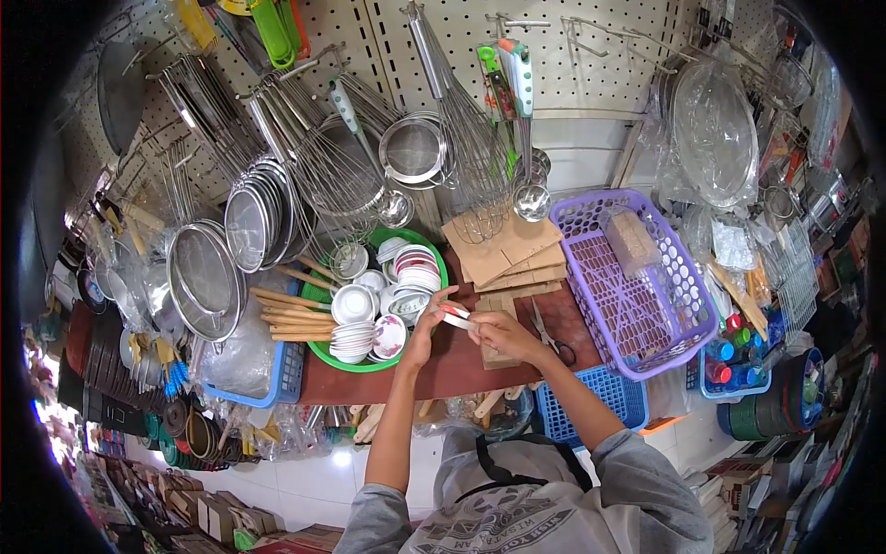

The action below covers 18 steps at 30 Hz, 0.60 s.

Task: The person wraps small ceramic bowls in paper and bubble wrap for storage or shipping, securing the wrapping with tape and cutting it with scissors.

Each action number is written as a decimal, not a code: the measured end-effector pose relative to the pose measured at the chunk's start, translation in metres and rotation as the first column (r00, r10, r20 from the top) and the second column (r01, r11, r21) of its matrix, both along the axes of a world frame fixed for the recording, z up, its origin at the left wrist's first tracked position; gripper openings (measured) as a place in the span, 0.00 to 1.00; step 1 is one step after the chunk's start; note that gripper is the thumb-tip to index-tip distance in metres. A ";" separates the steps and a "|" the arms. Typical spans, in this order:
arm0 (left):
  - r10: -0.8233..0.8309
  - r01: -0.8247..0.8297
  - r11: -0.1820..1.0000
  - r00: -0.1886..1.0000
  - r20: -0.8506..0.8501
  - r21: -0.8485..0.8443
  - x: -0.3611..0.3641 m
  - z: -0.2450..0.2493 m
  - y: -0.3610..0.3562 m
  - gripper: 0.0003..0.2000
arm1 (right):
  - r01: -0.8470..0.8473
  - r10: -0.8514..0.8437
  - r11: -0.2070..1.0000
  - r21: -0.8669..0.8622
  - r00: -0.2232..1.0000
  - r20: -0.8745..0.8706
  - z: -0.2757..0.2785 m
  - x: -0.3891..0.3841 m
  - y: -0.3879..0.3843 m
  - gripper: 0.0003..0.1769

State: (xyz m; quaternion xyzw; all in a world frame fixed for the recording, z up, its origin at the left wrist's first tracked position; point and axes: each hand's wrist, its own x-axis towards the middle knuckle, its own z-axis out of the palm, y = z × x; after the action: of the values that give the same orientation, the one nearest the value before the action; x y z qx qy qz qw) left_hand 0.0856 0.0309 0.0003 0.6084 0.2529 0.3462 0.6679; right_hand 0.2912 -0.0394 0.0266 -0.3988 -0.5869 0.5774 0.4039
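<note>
Above the front of the red-brown table (415, 380), my two hands meet around a small white piece with an orange-red mark (457, 317); its exact kind is too small to make out. My left hand (426, 331) is curled about its left side, thumb and fingers against it. From the right, my right hand (498, 334) pinches its edge. Just left of them, a green basin (441, 268) holds several small white bowls (353, 305) and patterned dishes (417, 268). Under and behind my right hand lie flat brown cardboard pieces (503, 249). Scissors (544, 331) rest right of it.
A purple basket (637, 355) holding a wrapped brown block (630, 242) stands at right. Wooden handles (295, 319) jut over the basin's left side. Whisks (461, 120), strainers (208, 277) and ladles (532, 198) hang close behind. A blue basket (591, 406) sits below the table's front edge.
</note>
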 end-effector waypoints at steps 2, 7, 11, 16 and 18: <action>-0.012 0.013 1.000 0.999 0.032 -0.027 0.001 0.006 -0.002 0.33 | 0.001 -0.002 0.999 0.049 1.000 0.025 0.003 0.000 0.001 0.14; 0.152 -0.078 0.961 0.951 -0.269 0.266 0.009 0.024 -0.013 0.40 | 0.070 -0.088 0.989 0.130 0.987 0.134 -0.005 -0.003 0.004 0.15; 0.100 -0.074 0.987 0.978 -0.182 0.143 0.005 0.010 -0.004 0.39 | 0.037 -0.043 0.997 0.067 0.995 0.091 -0.011 0.000 0.005 0.15; 0.012 -0.011 0.998 1.000 0.012 -0.056 0.000 -0.002 0.002 0.30 | 0.005 -0.006 1.000 -0.027 0.999 -0.034 0.009 0.000 -0.005 0.16; -0.004 0.005 0.999 1.000 -0.028 0.035 0.002 0.003 -0.002 0.30 | 0.062 -0.068 0.995 0.076 0.995 0.079 0.000 -0.002 -0.001 0.18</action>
State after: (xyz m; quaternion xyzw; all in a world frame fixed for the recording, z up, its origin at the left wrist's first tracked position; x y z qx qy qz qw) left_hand 0.0872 0.0288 0.0029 0.6255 0.2549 0.3406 0.6541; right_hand 0.2888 -0.0406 0.0266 -0.4260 -0.6103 0.5252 0.4126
